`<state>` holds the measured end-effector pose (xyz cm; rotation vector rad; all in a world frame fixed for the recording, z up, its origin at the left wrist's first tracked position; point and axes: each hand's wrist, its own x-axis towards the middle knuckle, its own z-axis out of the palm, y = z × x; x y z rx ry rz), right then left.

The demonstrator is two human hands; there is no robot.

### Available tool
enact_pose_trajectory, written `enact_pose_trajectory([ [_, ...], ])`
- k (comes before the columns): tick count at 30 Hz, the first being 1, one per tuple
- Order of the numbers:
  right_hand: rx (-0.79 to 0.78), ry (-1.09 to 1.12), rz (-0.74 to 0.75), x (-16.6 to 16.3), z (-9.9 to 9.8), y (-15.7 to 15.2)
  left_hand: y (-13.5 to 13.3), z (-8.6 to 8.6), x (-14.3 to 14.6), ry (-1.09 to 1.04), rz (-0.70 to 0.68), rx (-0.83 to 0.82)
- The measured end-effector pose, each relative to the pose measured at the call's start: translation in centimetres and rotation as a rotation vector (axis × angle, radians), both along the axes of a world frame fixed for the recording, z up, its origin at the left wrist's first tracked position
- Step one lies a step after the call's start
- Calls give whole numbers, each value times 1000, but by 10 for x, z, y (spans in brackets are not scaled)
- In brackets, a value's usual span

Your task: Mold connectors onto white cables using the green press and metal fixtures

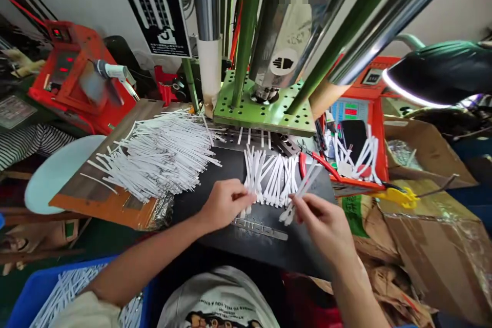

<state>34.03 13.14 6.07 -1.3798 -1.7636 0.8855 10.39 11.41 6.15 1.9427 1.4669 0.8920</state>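
Observation:
My right hand pinches a few thin white strips with blocky white ends, held just above the black work surface. The fingertips of my left hand are closed at the lower ends of a row of white strips; whether they grip one is hard to make out. Between my hands lies a second bunch of white strips. Just below it rests a flat slotted metal bar. Behind the bunches, several strip ends stick out under the green perforated plate of a press.
A big heap of white strips covers the board at left. Red-handled pliers lie by a red bin at right. A blue crate of strips stands lower left. A lit lamp and cardboard boxes are at right.

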Motion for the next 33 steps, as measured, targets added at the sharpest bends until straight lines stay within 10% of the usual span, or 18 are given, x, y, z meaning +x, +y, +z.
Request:
enact_pose_trajectory([
  [5, -114, -383, -80, 23, -20, 59, 60, -4, 5, 373, -14, -38],
  [10, 281, -674, -129, 10, -24, 62, 55, -11, -43, 641, 8, 95],
  [16, 146, -673, 334, -106, 18, 92, 46, -13, -80, 888, -197, 262],
  [23, 11, -649, 318, -222, 20, 139, 20, 8, -67, 716, -401, 587],
  [28, -10, -637, 431, -164, 25, 100, -21, 34, -67, 128, -330, 244],
  [33, -2, -353, 424, -63, 15, 17, -46, 3, -63, -306, -131, -22],
])
